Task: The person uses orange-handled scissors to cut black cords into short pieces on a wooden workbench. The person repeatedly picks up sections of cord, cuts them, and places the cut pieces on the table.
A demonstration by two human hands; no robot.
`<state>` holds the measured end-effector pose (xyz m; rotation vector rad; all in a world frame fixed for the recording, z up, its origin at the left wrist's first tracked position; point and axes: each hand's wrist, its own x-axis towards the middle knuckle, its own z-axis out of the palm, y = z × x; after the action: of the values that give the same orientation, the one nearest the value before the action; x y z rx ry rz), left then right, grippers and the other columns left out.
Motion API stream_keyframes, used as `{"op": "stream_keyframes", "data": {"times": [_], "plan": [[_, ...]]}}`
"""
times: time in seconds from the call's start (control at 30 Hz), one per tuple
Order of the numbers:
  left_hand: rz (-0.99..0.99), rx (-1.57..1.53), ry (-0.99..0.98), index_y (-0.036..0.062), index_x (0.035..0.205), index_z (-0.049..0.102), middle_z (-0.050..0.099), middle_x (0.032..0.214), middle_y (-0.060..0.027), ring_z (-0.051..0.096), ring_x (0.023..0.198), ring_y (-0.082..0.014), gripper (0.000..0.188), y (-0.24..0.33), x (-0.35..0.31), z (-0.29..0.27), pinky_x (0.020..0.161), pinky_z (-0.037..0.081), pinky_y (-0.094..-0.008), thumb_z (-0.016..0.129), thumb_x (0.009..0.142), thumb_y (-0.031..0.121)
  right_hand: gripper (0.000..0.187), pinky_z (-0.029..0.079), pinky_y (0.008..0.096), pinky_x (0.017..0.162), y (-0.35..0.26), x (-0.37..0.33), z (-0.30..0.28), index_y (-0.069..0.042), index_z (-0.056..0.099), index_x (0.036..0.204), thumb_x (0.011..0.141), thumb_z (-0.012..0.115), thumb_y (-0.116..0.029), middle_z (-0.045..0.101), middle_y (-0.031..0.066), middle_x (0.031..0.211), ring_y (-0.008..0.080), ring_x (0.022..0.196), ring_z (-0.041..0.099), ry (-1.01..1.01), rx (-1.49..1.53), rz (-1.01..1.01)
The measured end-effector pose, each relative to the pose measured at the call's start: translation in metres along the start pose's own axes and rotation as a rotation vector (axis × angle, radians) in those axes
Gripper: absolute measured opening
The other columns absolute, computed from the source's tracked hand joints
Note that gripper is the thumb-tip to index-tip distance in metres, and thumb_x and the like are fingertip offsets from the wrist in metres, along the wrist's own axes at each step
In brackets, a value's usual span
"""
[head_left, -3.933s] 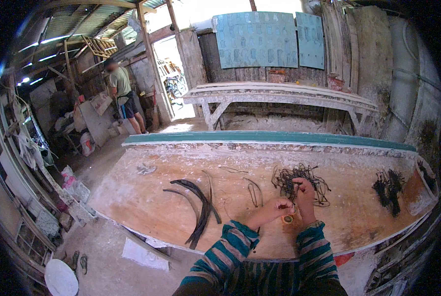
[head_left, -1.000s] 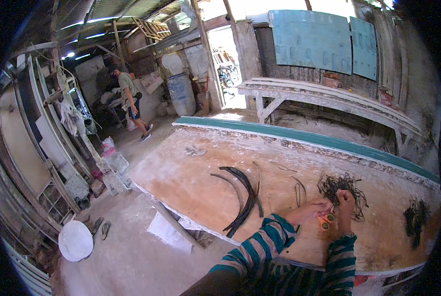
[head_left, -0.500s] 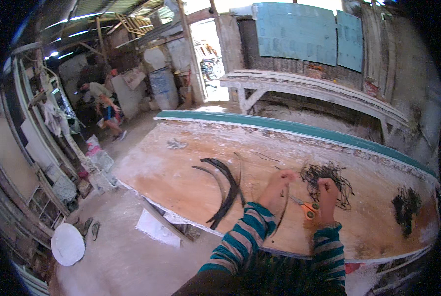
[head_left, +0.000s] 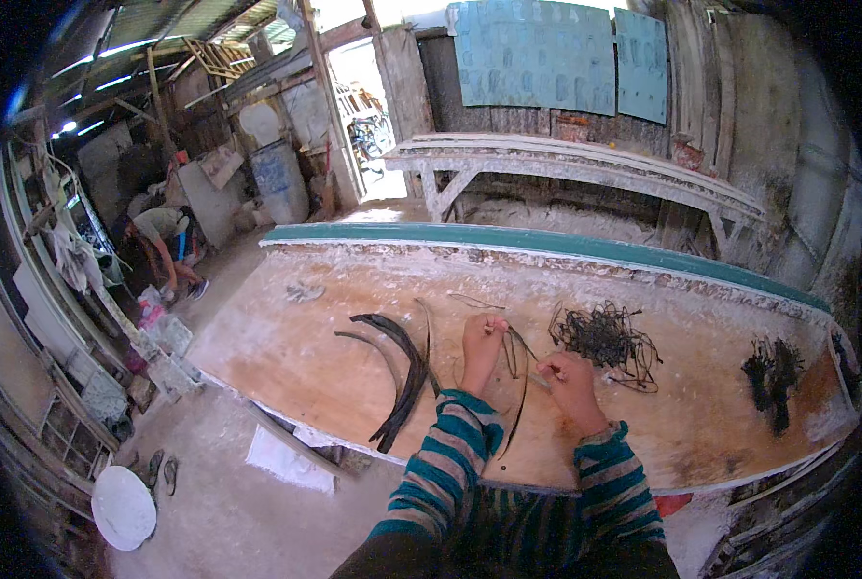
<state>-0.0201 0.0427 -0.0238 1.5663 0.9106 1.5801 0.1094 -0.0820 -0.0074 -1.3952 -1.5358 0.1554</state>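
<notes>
My left hand (head_left: pixel 484 345) is closed in a pinch on one end of a thin dark strip (head_left: pixel 521 349), held above the wooden tabletop (head_left: pixel 470 444). The strip slants down to my right hand (head_left: pixel 571 386), whose fingers are pinched at its other end. Beneath my right hand a grey blade of the scissors (head_left: pixel 539 381) peeks out; their handles are hidden. Another long thin strip hangs or lies between my hands; I cannot tell which. To the left, several thick black curved strips (head_left: pixel 407 372) lie together. Right of my hands is a tangled heap of thin black strips (head_left: pixel 605 338).
A black bundle (head_left: pixel 774 376) lies at the table's right end. Along the far edge runs a green board (head_left: pixel 547 244). Behind it stands a white-stained bench (head_left: pixel 585 169). At the left a person (head_left: pixel 166 241) bends over, and a white round basin (head_left: pixel 124 507) rests on the floor.
My view has shifted right. My right hand has moved left from beside the heap to my left hand, covering the orange scissor handles. A strip is now stretched between both hands. The person has bent lower.
</notes>
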Motion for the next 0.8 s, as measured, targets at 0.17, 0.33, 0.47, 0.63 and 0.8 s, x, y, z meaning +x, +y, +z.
{"op": "stream_keyframes", "data": {"times": [0.17,0.33,0.47,0.63,0.8], "plan": [[-0.010,-0.031,-0.014,0.0023,0.082,0.062,0.058,0.075,-0.0050,0.054,0.070,-0.0140,0.005,-0.015,0.005,-0.002,0.067,0.043,-0.0268,0.063,0.078,0.006,0.005,0.045,0.0378,0.059,-0.009,0.004,0.004,-0.005,0.062,0.074,0.074,0.061,-0.010,0.060,0.0115,0.070,0.0267,0.065,0.059,-0.030,-0.081,-0.035],[-0.099,-0.041,-0.272,0.0018,0.083,0.062,0.062,0.078,-0.0060,0.055,0.071,-0.0136,0.008,-0.002,0.006,-0.002,0.066,0.044,-0.0273,0.060,0.079,0.009,0.010,0.045,0.0387,0.061,0.013,0.002,-0.019,-0.007,0.063,0.076,0.076,0.060,-0.016,0.060,0.0106,0.073,0.0286,0.068,0.058,0.092,-0.150,0.028],[-0.108,0.205,-0.443,0.0014,0.079,0.064,0.063,0.078,-0.0111,0.060,0.072,-0.0181,0.021,-0.002,0.002,-0.008,0.065,0.046,-0.0297,0.062,0.077,0.022,0.012,0.044,0.0400,0.071,0.025,0.008,-0.030,-0.009,0.065,0.078,0.078,0.059,-0.020,0.061,0.0088,0.078,0.0271,0.080,0.058,0.227,-0.408,0.161],[-0.218,0.498,-0.798,0.0029,0.077,0.064,0.063,0.075,-0.0159,0.062,0.073,-0.0286,0.030,0.040,-0.007,-0.006,0.064,0.047,-0.0364,0.064,0.072,0.032,0.009,0.043,0.0355,0.067,0.045,0.006,-0.039,-0.006,0.062,0.084,0.078,0.062,-0.013,0.057,0.0085,0.074,0.0234,0.072,0.056,0.493,-0.479,0.170],[-0.088,0.529,-0.833,0.0034,0.078,0.064,0.062,0.074,-0.0171,0.061,0.072,-0.0315,0.026,0.021,-0.016,-0.004,0.065,0.048,-0.0387,0.065,0.070,0.028,0.019,0.041,0.0382,0.075,0.040,0.007,-0.034,-0.009,0.060,0.094,0.077,0.064,-0.016,0.056,0.0087,0.092,0.0269,0.088,0.053,0.434,-0.549,0.223]]}}
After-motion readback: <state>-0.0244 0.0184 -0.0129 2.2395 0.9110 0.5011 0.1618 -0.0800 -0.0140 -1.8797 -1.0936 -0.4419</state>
